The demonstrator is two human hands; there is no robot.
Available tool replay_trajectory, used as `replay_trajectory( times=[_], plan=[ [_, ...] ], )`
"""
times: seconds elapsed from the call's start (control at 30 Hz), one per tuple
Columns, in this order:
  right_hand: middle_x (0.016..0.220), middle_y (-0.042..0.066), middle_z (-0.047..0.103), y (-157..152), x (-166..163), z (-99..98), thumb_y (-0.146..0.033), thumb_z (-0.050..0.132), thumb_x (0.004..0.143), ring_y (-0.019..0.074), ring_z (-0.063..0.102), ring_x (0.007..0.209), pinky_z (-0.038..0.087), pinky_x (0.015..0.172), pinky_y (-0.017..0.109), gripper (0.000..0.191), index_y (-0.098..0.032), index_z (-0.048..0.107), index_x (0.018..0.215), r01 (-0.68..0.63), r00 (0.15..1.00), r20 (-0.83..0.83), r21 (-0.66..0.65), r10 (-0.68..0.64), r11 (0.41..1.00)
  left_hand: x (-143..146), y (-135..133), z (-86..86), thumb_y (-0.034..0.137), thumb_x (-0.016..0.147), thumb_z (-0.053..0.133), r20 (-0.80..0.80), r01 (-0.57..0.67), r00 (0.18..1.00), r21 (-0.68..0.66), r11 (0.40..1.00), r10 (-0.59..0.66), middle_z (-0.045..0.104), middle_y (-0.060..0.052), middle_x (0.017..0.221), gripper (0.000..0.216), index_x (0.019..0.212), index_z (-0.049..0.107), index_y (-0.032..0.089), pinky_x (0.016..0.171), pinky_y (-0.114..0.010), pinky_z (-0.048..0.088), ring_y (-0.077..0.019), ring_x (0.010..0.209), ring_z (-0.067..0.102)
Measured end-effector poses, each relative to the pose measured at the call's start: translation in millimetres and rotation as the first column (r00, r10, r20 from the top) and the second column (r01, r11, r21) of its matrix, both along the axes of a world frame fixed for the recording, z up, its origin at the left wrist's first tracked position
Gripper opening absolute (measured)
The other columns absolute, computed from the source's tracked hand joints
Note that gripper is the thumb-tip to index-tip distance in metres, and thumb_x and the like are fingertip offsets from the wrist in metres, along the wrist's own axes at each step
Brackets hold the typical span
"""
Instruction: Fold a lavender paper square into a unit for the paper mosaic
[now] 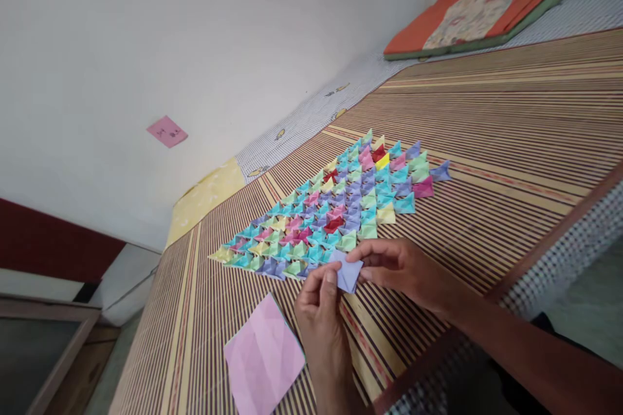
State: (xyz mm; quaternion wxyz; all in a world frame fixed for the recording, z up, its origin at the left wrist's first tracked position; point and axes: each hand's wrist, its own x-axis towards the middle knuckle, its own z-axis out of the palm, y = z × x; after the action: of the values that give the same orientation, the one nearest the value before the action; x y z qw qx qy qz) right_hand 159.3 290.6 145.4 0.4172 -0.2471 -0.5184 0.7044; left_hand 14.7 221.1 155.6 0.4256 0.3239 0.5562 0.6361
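Between my two hands is a small folded piece of lavender paper. My left hand pinches its left edge with thumb and fingertips. From the other side, my right hand grips its right edge, fingers curled. Just beyond the hands, rows of small folded paper boats in blue, green, purple, pink, yellow and red spread over the striped mat. Left of my left wrist lies a stack of square pink paper, its top sheet creased.
A striped woven mat covers the bed. An orange and floral folded quilt rests at the far right by a barred headboard. On the white wall sticks a pink note. The bed's checked near edge runs along the right.
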Motion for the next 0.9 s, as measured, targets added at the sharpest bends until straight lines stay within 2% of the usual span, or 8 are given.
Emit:
replay_trajectory(
  times=[0.1, 0.2, 0.3, 0.53, 0.7, 0.77, 0.9],
  plan=[
    [0.085, 0.002, 0.074, 1, 1, 1.9, -0.027, 0.079, 0.075, 0.0161, 0.07, 0.081, 0.055, 0.077, 0.029, 0.02, -0.018, 0.073, 0.092, 0.01, 1.0, -0.03, -0.027, -0.011, 1.0, -6, -2, 1.8, 0.038, 0.084, 0.075, 0.031, 0.011, 0.999, 0.009, 1.0, -0.011, 0.077, -0.009, 0.109, 0.029, 0.105, 0.077, 0.018, 0.095, -0.031, 0.05, -0.0234, 0.106, 0.07],
    [0.087, 0.003, 0.075, 1, 1, 0.2, -0.03, 0.079, 0.076, 0.017, 0.071, 0.083, 0.056, 0.08, 0.03, 0.02, -0.018, 0.073, 0.09, 0.02, 0.998, -0.064, -0.025, -0.022, 0.999, -10, -4, 3.6, 0.034, 0.082, 0.078, -0.032, 0.048, 0.998, 0.026, 0.998, -0.047, 0.077, -0.01, 0.116, 0.034, 0.112, 0.076, 0.019, 0.099, -0.032, 0.049, -0.0245, 0.114, 0.069],
    [0.085, 0.003, 0.074, 1, 2, -2.3, -0.035, 0.078, 0.08, 0.0172, 0.07, 0.082, 0.056, 0.079, 0.031, 0.021, -0.018, 0.074, 0.092, 0.024, 0.998, -0.058, 0.008, -0.024, 1.0, -12, -5, 6.0, 0.032, 0.081, 0.079, -0.065, 0.093, 0.994, 0.028, 0.995, -0.091, 0.078, -0.011, 0.114, 0.034, 0.112, 0.077, 0.019, 0.098, -0.032, 0.052, -0.0246, 0.111, 0.071],
    [0.087, 0.003, 0.072, 1, 4, -1.9, -0.04, 0.071, 0.089, 0.0173, 0.068, 0.084, 0.055, 0.078, 0.029, 0.022, -0.019, 0.074, 0.096, 0.056, 0.998, -0.049, 0.119, -0.05, 0.991, -12, -5, 7.9, 0.033, 0.078, 0.081, -0.091, 0.084, 0.992, 0.005, 0.996, -0.083, 0.079, -0.009, 0.104, 0.028, 0.102, 0.08, 0.019, 0.09, -0.03, 0.055, -0.023, 0.1, 0.074],
    [0.08, 0.001, 0.068, 0, 4, 1.9, -0.037, 0.072, 0.089, 0.0162, 0.065, 0.079, 0.053, 0.075, 0.028, 0.018, -0.018, 0.074, 0.088, 0.061, 0.997, -0.048, 0.144, -0.055, 0.988, -12, -5, 8.1, 0.032, 0.078, 0.081, -0.119, 0.071, 0.99, -0.017, 0.997, -0.072, 0.079, -0.01, 0.103, 0.029, 0.103, 0.079, 0.018, 0.084, -0.027, 0.056, -0.0214, 0.094, 0.074],
    [0.084, 0.001, 0.068, 0, 4, 0.3, -0.033, 0.076, 0.085, 0.0156, 0.065, 0.079, 0.053, 0.073, 0.027, 0.017, -0.018, 0.074, 0.094, 0.048, 0.997, -0.066, 0.136, -0.039, 0.99, -12, -5, 8.6, 0.032, 0.077, 0.082, -0.11, 0.076, 0.991, -0.012, 0.997, -0.076, 0.079, -0.01, 0.102, 0.031, 0.104, 0.079, 0.018, 0.085, -0.028, 0.056, -0.0219, 0.095, 0.074],
    [0.093, 0.001, 0.068, 0, 4, -4.7, -0.024, 0.082, 0.077, 0.0154, 0.065, 0.084, 0.052, 0.076, 0.026, 0.028, -0.019, 0.072, 0.103, 0.029, 0.998, -0.053, 0.171, -0.02, 0.985, -14, -5, 8.7, 0.031, 0.077, 0.083, -0.065, 0.11, 0.992, 0.008, 0.994, -0.11, 0.08, -0.009, 0.102, 0.031, 0.106, 0.079, 0.02, 0.09, -0.029, 0.055, -0.0221, 0.1, 0.073]
  ],
)
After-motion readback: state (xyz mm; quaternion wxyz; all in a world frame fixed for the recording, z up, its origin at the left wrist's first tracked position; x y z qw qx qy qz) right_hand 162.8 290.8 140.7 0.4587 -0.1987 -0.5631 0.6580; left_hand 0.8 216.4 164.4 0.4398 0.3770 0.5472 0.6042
